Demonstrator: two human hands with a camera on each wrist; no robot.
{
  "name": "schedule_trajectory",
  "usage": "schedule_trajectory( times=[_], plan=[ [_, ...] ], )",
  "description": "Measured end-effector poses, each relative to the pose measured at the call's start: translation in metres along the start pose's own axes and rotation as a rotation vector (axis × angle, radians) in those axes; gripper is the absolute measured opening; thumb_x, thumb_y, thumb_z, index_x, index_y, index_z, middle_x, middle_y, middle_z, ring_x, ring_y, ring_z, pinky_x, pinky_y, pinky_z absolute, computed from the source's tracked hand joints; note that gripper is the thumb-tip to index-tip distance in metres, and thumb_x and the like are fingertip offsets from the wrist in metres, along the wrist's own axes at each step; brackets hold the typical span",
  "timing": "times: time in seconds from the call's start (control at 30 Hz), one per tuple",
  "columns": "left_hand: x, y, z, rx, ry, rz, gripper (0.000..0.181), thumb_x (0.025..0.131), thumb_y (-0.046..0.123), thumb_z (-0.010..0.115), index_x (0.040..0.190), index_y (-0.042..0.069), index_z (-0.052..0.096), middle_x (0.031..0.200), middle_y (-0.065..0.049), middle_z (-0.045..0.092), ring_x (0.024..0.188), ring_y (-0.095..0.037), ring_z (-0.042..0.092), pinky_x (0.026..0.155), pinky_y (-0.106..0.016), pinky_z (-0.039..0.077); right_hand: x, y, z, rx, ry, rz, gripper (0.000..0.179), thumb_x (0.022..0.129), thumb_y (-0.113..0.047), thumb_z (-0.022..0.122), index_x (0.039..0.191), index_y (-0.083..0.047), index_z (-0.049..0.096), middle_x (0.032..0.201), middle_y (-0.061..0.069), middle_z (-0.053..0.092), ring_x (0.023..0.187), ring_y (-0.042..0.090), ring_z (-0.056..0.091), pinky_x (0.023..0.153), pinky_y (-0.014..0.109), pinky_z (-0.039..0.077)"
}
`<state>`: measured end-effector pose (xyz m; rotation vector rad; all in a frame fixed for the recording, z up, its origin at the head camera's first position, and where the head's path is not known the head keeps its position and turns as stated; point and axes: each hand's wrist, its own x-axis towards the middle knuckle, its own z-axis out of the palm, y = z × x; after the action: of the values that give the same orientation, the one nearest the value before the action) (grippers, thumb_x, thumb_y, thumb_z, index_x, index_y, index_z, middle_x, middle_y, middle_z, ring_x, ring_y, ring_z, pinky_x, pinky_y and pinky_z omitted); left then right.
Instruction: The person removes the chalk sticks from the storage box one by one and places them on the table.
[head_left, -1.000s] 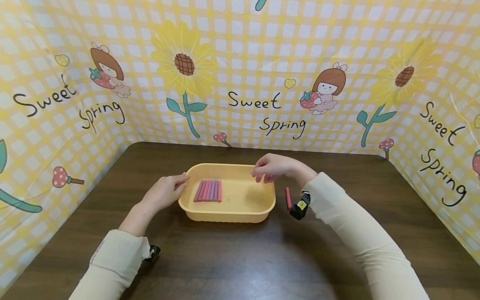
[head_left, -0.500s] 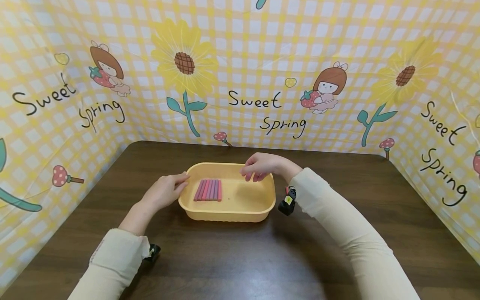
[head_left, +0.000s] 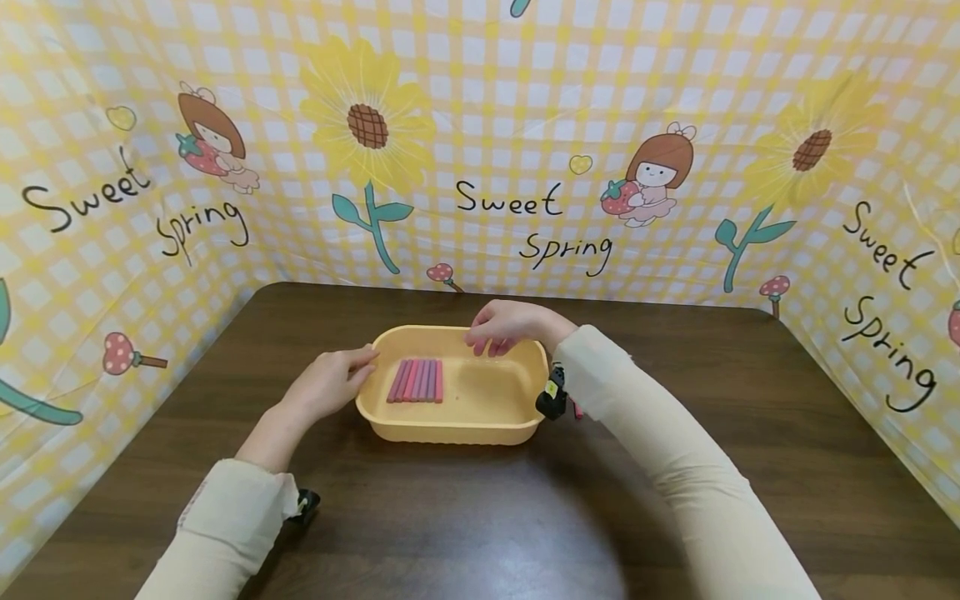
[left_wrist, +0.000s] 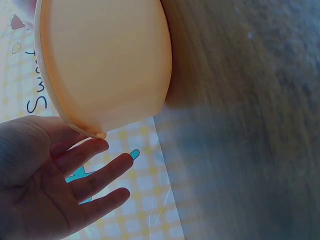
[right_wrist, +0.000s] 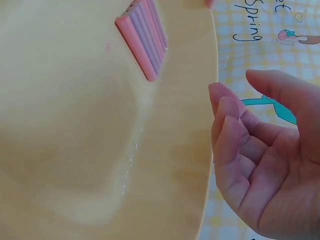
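Note:
A yellow plastic basin (head_left: 480, 433) stands on the table. Several slim pink and purple sticks (head_left: 416, 382) lie side by side on the left of its floor. My left hand (head_left: 326, 385) pinches the basin's left rim between thumb and index finger; in the left wrist view its other fingers (left_wrist: 102, 177) spread below the rim. Over the basin's far rim is my right hand (head_left: 506, 325), fingers loosely bent. The right wrist view shows a gap between thumb (right_wrist: 272, 85) and fingers, with nothing held there.
A pinkish-red stick (head_left: 578, 411) lies on the table right of the basin, mostly hidden behind the right wrist camera (head_left: 552, 396). The dark wooden table (head_left: 420, 517) meets a checked cloth (head_left: 502, 125) at the back and sides.
My right hand has moved left along the basin's far rim, and its sleeve and wrist camera now cover most of the loose stick. My left hand stays at the left rim.

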<state>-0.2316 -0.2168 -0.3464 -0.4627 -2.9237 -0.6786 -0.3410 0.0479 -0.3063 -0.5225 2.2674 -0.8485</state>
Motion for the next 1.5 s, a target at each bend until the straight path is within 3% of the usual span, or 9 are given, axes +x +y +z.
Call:
schedule_trajectory(
  times=[0.6,1.03,1.3,1.5],
  plan=[
    [-0.002,-0.003,-0.001,0.007,0.029,0.011,0.033,0.093,0.009,0.053,0.123,-0.004,0.058,0.128,-0.025,0.054,0.116,-0.040,0.056,0.093,-0.052,0.047,0.029,-0.001,0.013,0.014,-0.090,-0.014,0.031,0.094,-0.028,0.055,0.108,-0.001,0.062,0.100,0.015,0.067,0.063,0.009,0.056,0.058,0.018,0.048],
    [-0.002,-0.004,0.000,0.011,0.023,-0.001,0.033,0.093,0.009,0.053,0.123,-0.004,0.058,0.129,-0.025,0.054,0.116,-0.039,0.055,0.095,-0.052,0.046,0.043,0.000,0.027,-0.030,-0.160,-0.008,0.028,0.094,-0.029,0.054,0.102,-0.003,0.063,0.083,0.001,0.064,0.066,0.009,0.054,0.061,0.019,0.048],
    [-0.001,-0.003,0.001,0.006,0.022,0.002,0.033,0.093,0.009,0.053,0.123,-0.004,0.058,0.129,-0.025,0.054,0.116,-0.039,0.055,0.094,-0.052,0.047,0.052,0.004,0.040,-0.002,-0.236,0.035,0.027,0.095,-0.026,0.053,0.076,-0.007,0.058,0.064,-0.002,0.056,0.055,0.007,0.049,0.052,0.017,0.041],
    [-0.001,-0.001,0.001,0.001,0.017,-0.001,0.033,0.093,0.009,0.052,0.123,-0.004,0.058,0.129,-0.025,0.053,0.117,-0.040,0.055,0.095,-0.052,0.046,0.058,0.006,0.048,-0.014,-0.216,0.078,0.029,0.094,-0.026,0.055,0.073,-0.008,0.059,0.061,-0.002,0.056,0.051,0.005,0.048,0.049,0.016,0.041]
  ],
)
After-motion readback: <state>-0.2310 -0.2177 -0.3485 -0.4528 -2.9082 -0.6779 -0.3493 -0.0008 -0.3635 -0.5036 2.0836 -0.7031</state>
